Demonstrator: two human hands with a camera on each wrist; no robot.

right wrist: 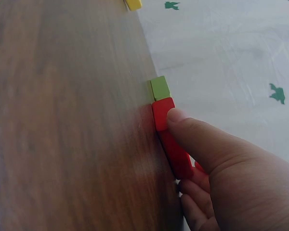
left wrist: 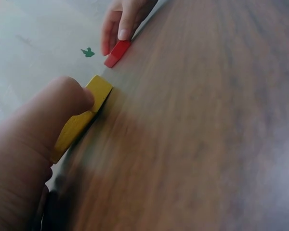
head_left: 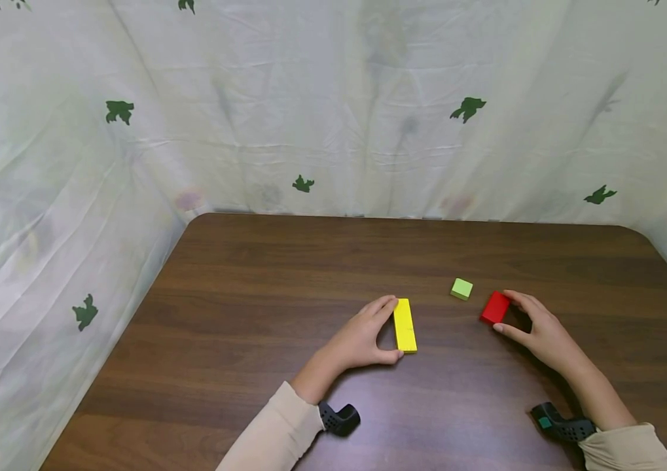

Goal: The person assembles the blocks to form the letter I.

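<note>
Near the middle of the table lies a long yellow block. My left hand pinches it lengthwise, fingertips at the far end and thumb at the near end. In the left wrist view the thumb presses on the yellow block's end. To the right, my right hand pinches a red block between thumb and fingers. The right wrist view shows the thumb on the red block, with the other fingers partly hidden behind it. A small green block sits between the two hands, a little farther back, untouched.
The brown wooden table has rounded far corners. Behind it and on the left hangs a pale curtain with dark green leaf-shaped patches. Each wrist wears a black camera, such as the left wrist camera.
</note>
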